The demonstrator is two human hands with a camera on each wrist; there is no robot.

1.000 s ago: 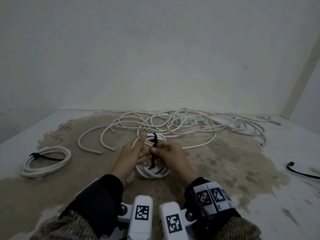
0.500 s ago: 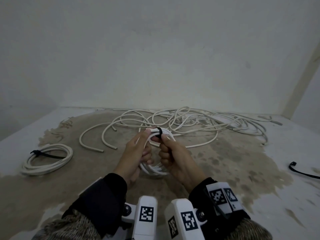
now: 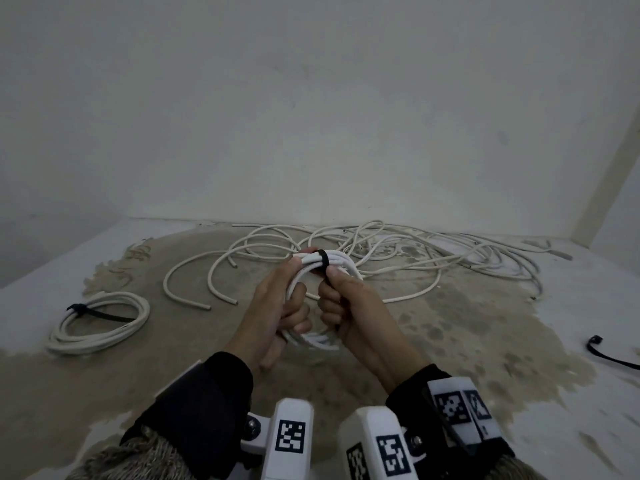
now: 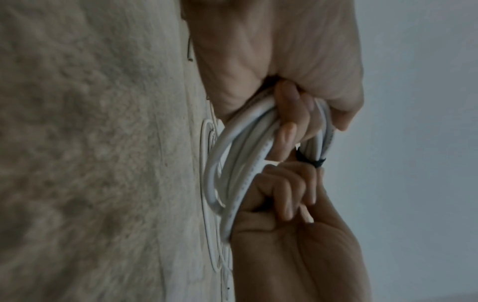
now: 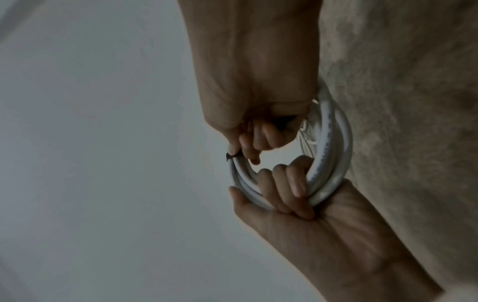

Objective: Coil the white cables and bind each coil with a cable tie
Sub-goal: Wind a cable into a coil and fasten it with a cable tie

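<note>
I hold a coil of white cable (image 3: 313, 339) upright above the floor between both hands. My left hand (image 3: 277, 306) grips the coil's left side, fingers curled through the loop (image 4: 287, 122). A black cable tie (image 3: 322, 258) wraps the top of the coil. My right hand (image 3: 349, 306) pinches the tie (image 5: 231, 156) just under the strands, thumb against it, other fingers curled. The tie's tail is hidden inside that hand. In the right wrist view the left hand's fingers (image 5: 284, 188) hook round the coil (image 5: 333, 155).
A bound coil (image 3: 100, 323) with a black tie (image 3: 95, 312) lies on the floor at left. Several loose white cables (image 3: 415, 251) sprawl behind my hands near the wall. A spare black cable tie (image 3: 609, 356) lies at the far right.
The hands lifted the coil slightly. The tie, loose with its tail hanging a second ago, now sits snug on the coil's top, and the right hand has moved up close under it.
</note>
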